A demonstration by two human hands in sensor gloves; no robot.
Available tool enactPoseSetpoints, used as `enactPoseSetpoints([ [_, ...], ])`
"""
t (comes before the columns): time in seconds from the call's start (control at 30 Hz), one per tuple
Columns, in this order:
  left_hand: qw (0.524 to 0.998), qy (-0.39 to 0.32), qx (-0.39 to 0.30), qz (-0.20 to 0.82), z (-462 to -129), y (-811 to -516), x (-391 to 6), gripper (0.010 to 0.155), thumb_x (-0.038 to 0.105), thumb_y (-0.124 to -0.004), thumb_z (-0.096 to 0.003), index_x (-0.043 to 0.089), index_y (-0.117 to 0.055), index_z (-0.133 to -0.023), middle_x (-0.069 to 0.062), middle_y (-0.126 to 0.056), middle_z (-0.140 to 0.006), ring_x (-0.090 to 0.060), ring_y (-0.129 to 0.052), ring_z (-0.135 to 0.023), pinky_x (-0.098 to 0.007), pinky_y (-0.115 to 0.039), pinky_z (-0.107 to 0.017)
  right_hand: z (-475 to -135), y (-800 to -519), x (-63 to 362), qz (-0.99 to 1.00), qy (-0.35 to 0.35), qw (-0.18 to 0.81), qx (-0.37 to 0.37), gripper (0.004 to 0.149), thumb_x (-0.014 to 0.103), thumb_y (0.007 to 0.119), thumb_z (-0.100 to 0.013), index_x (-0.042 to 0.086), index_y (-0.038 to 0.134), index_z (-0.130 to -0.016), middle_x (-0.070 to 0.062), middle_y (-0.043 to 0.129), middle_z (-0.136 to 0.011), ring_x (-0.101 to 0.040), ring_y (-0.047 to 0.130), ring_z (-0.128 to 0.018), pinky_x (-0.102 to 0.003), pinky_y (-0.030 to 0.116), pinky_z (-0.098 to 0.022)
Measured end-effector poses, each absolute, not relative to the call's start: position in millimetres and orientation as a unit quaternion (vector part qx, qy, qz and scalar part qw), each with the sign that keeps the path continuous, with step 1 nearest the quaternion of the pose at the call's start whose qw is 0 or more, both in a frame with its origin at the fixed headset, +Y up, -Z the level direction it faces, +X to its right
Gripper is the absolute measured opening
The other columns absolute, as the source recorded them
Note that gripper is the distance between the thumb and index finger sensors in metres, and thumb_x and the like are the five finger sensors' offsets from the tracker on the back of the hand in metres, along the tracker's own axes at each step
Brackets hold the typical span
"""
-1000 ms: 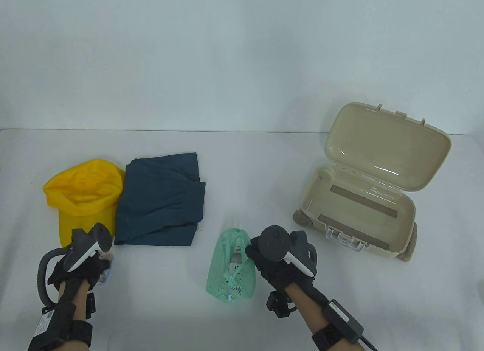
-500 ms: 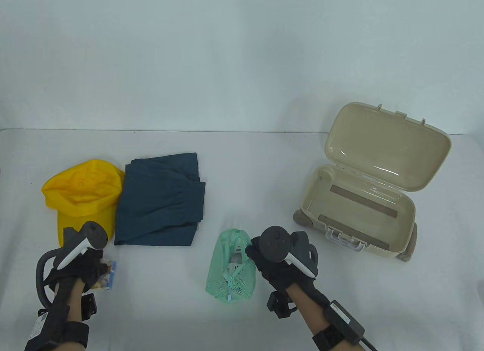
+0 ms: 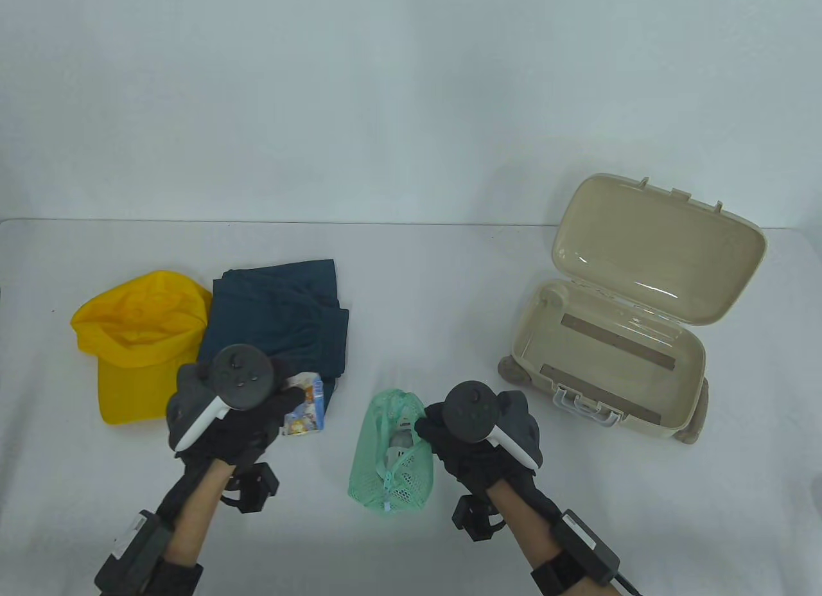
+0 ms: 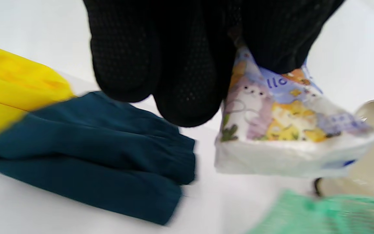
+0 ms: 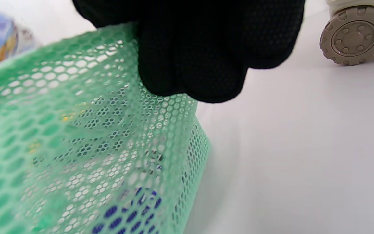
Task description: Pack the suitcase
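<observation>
My left hand (image 3: 257, 416) grips a small tissue pack with cartoon print (image 3: 306, 413) and holds it above the table, over the near edge of the folded dark blue garment (image 3: 273, 336). The pack fills the left wrist view (image 4: 287, 130), pinched under the gloved fingers (image 4: 161, 65). My right hand (image 3: 437, 429) pinches the upper edge of a green mesh pouch (image 3: 392, 461) that lies on the table with small items inside. In the right wrist view the fingers (image 5: 200, 58) press on the mesh (image 5: 76, 130). The beige suitcase (image 3: 552, 365) stands open at the right.
A yellow cap (image 3: 138, 339) lies left of the blue garment. The suitcase lid (image 3: 655, 249) leans back, and a suitcase wheel (image 5: 352, 35) is near my right hand. White table surface lies between the pouch and the suitcase.
My left hand has lifted the tissue pack from the table's front left and carried it right and forward, toward the mesh pouch. My right hand has stayed on the pouch.
</observation>
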State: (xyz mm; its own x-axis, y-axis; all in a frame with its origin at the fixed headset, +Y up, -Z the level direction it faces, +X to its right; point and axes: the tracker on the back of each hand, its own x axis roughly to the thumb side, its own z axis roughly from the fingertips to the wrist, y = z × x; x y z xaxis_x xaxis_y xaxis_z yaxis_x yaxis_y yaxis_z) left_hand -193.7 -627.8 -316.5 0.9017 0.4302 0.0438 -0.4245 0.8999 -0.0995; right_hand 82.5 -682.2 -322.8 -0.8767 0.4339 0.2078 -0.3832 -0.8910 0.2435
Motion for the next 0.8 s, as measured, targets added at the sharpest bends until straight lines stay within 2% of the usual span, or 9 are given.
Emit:
enactPoseSetpoints([
  [0.2, 0.962, -0.030, -0.066, 0.265, -321, -652, -142, 0.058, 0.041, -0.079, -0.0492, 0.017, -0.066, -0.100, -0.002, -0.094, -0.079, -0.012, -0.108, -0.053, -0.032, -0.093, -0.046, -325, -684, 84, 0.956, 0.116, 0.238, 0.125, 0.045, 0.047, 0.069, -0.054, 0.014, 0.083, -0.081, 0.004, 0.099, -0.061, -0.015, 0.103, -0.051, -0.035, 0.088, -0.042],
  [0.3, 0.951, -0.012, -0.077, 0.298, -321, -663, -133, 0.058, 0.041, -0.079, -0.0495, 0.015, -0.065, -0.100, -0.003, -0.093, -0.079, -0.012, -0.108, -0.053, -0.032, -0.093, -0.046, -327, -687, 89, 0.946, 0.134, 0.272, 0.112, 0.045, 0.046, 0.068, -0.055, 0.013, 0.083, -0.081, 0.004, 0.100, -0.061, -0.015, 0.104, -0.050, -0.034, 0.089, -0.041],
  [0.43, 0.956, 0.003, -0.080, 0.284, -321, -672, -130, 0.057, 0.040, -0.079, -0.0495, 0.015, -0.065, -0.099, -0.004, -0.093, -0.079, -0.013, -0.108, -0.053, -0.033, -0.093, -0.045, -329, -688, 93, 0.938, 0.146, 0.300, 0.099, 0.046, 0.046, 0.068, -0.055, 0.011, 0.083, -0.081, 0.004, 0.101, -0.061, -0.015, 0.104, -0.049, -0.034, 0.089, -0.040],
  [0.6, 0.969, -0.028, -0.082, 0.231, -317, -674, -118, 0.057, 0.038, -0.081, -0.0492, 0.015, -0.067, -0.099, -0.005, -0.094, -0.077, -0.014, -0.107, -0.051, -0.034, -0.092, -0.044, -330, -688, 92, 0.939, 0.139, 0.298, 0.097, 0.046, 0.046, 0.068, -0.055, 0.011, 0.083, -0.081, 0.004, 0.101, -0.061, -0.015, 0.105, -0.049, -0.034, 0.089, -0.040],
  [0.8, 0.989, -0.082, -0.078, 0.091, -317, -666, -88, 0.055, 0.037, -0.082, -0.0486, 0.015, -0.068, -0.097, -0.006, -0.094, -0.075, -0.014, -0.107, -0.049, -0.034, -0.092, -0.043, -330, -686, 92, 0.945, 0.121, 0.289, 0.089, 0.046, 0.046, 0.068, -0.055, 0.011, 0.083, -0.081, 0.004, 0.101, -0.060, -0.015, 0.104, -0.048, -0.034, 0.089, -0.040],
])
